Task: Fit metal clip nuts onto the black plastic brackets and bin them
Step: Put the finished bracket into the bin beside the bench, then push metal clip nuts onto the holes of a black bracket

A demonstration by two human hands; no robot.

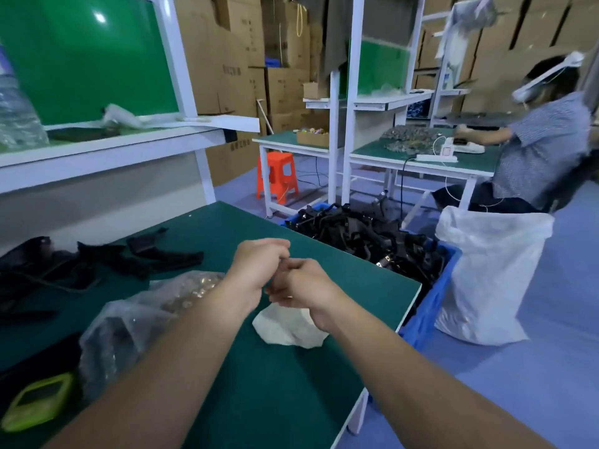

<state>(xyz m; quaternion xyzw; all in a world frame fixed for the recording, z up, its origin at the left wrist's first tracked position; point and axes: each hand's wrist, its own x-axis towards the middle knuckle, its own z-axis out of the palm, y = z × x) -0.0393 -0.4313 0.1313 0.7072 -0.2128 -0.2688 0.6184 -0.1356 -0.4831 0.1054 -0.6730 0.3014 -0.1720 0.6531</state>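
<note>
Green mat (285,384) lies bare nearby; bag of clip nuts (129,322) (left) and white cloth (285,328) intrude.

Dark green table mat (275,377); black brackets (366,234); blue bin (428,312); orange stool (277,176); white sack (486,277); lime-green case (39,400); pale blue floor (534,384)

Anything between the left hand (259,267) and right hand (303,286) is hidden by their curled fingers. The right wrist covers part of a white cloth (282,330). The left edge crops a blurred water bottle (16,108).
</note>
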